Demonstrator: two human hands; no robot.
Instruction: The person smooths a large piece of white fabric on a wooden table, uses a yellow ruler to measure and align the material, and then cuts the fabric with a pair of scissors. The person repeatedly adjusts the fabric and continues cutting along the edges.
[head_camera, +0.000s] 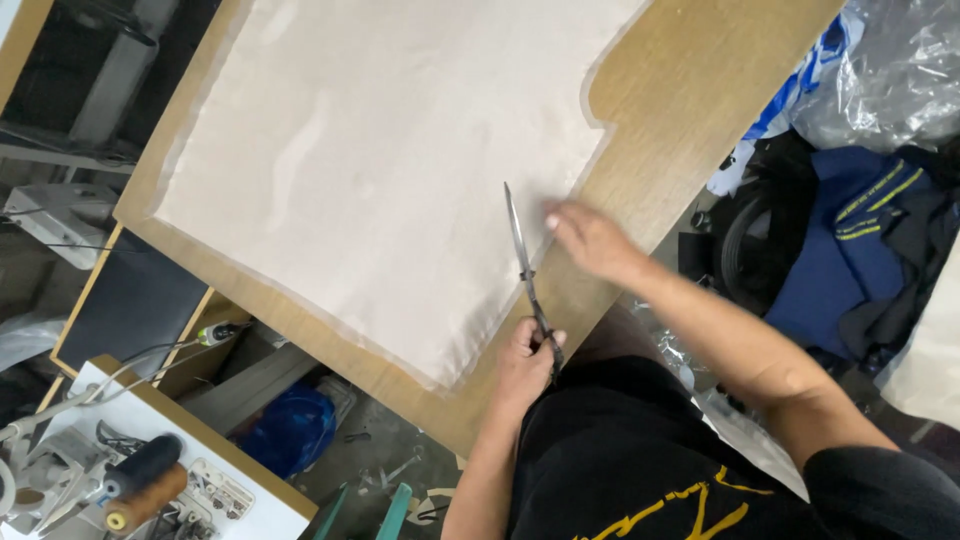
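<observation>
left hand (527, 358) clamps scissors (528, 275) over the cloth (380, 170); right hand (590, 240) lies flat, fingers spread.

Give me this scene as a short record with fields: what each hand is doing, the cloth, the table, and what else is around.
left hand: gripping the handles of long metal scissors, blades pointing away over the cloth
right hand: pressed flat on the cloth beside the blades
cloth: pale cream fabric sheet, spread flat
surface: brown wooden table
nearby: dark and brown thread spools at lower left; blue garments at right
</observation>
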